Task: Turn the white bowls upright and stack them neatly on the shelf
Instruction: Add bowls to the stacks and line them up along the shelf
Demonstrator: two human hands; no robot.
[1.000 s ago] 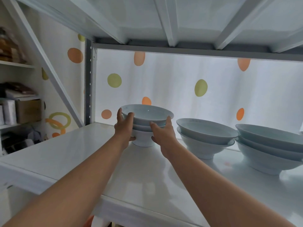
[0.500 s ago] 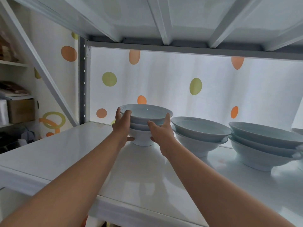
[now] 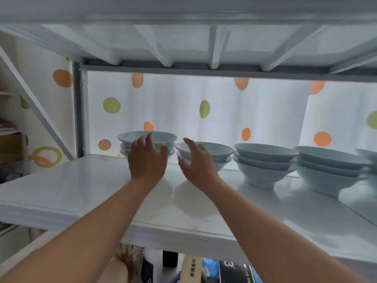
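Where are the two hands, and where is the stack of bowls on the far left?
left hand (image 3: 147, 160): head view, on the back of the hand.
right hand (image 3: 196, 163): head view, on the back of the hand.
leftmost bowl stack (image 3: 161, 137): head view, on the top bowl's inner rim.

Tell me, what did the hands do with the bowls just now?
Both hands let go of the leftmost bowl stack, which now rests at the back of the shelf. The left hand and right hand hover open in front of the bowls. The neighbouring stacks stayed put, upright.
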